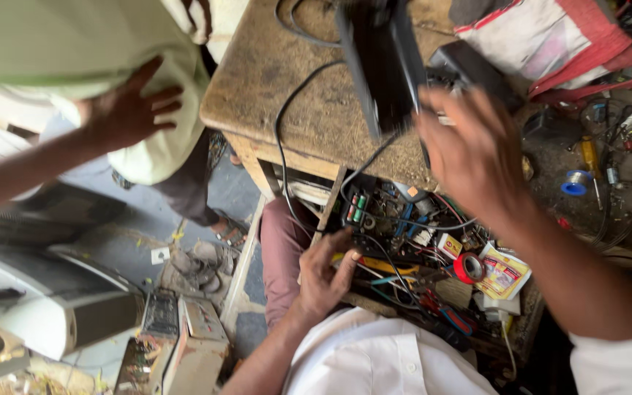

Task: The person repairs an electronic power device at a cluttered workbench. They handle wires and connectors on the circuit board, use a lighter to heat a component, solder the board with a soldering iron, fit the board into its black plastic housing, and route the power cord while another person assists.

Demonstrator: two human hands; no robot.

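Note:
My left hand (323, 274) reaches into an open wooden drawer (330, 197) crammed with wires, small parts and tools. Its curled fingers touch the black wires near a yellow-handled tool (382, 265); whether it grips anything is unclear. My right hand (477, 153) hovers blurred above the worn wooden table (294, 95) with fingers spread, just right of a black box-shaped device (382, 66) with a black cable. It does not visibly hold anything.
A red tape roll (468, 268) and a yellow packet (505, 272) lie in the drawer. Another person's hand (126, 110) presses on someone in a pale green shirt (74, 44) at left. A red-and-white bag (550, 40) sits at back right. Old equipment (177, 336) stands on the floor.

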